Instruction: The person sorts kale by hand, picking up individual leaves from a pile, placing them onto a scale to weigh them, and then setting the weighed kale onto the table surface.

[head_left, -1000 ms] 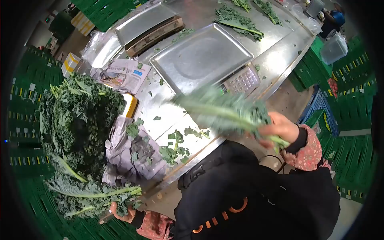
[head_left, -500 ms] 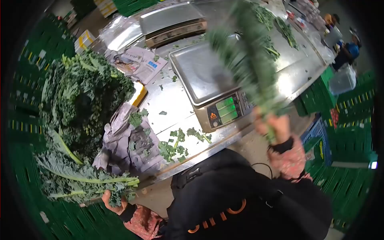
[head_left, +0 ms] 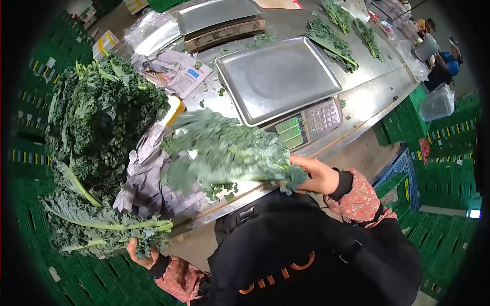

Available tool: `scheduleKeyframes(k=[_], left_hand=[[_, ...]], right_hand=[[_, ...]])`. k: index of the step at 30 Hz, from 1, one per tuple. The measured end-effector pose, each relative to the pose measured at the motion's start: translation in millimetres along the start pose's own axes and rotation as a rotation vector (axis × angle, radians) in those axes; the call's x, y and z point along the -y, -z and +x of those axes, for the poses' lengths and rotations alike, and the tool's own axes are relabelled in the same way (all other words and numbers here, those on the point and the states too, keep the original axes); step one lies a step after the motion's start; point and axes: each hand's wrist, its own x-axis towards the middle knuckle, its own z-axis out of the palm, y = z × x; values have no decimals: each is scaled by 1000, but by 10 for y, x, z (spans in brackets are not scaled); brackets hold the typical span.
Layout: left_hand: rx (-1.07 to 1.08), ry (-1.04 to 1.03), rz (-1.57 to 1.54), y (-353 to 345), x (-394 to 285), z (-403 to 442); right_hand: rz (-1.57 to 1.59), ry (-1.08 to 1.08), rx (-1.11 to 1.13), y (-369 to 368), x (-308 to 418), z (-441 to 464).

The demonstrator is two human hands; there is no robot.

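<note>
My right hand (head_left: 319, 175) is closed round the stem end of a bunch of kale (head_left: 229, 150), whose frilly leaves point left, blurred by motion, over the near edge of the steel table. At the lower left, my left hand (head_left: 144, 255) is closed on kale leaves (head_left: 109, 223) with thick pale stems; part of its fingers is hidden under the leaf. Just above it rises a large heap of kale (head_left: 97, 127). Beyond the right hand's bunch stands a digital scale with a bare steel pan (head_left: 280, 76) and a lit green display (head_left: 290, 133).
Crumpled newspaper (head_left: 153, 176) lies beside the heap. A second scale (head_left: 219, 20) stands at the back. Loose kale leaves (head_left: 332, 43) lie at the far right of the table. Stacked green crates (head_left: 449, 178) flank both sides. Other people (head_left: 446, 64) are at the far right.
My right hand has swung the kale bunch from upright over the scale's right side down and leftward, uncovering the pan. The left hand has barely moved.
</note>
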Motion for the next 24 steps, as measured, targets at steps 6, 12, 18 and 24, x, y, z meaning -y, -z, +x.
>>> scheduleKeyframes(k=[6, 12, 18, 24], left_hand=[[-165, -468, 418, 76, 218, 89], [-109, -142, 213, -209, 227, 55], [100, -463, 842, 54, 859, 415], [94, 66, 328, -926, 1119, 364]], right_hand=[[-35, -30, -62, 270, -111, 56], [-427, 517, -462, 845, 250, 8], [-1301, 34, -709, 1452, 41, 980], [-1536, 404, -929, 990, 390, 814]])
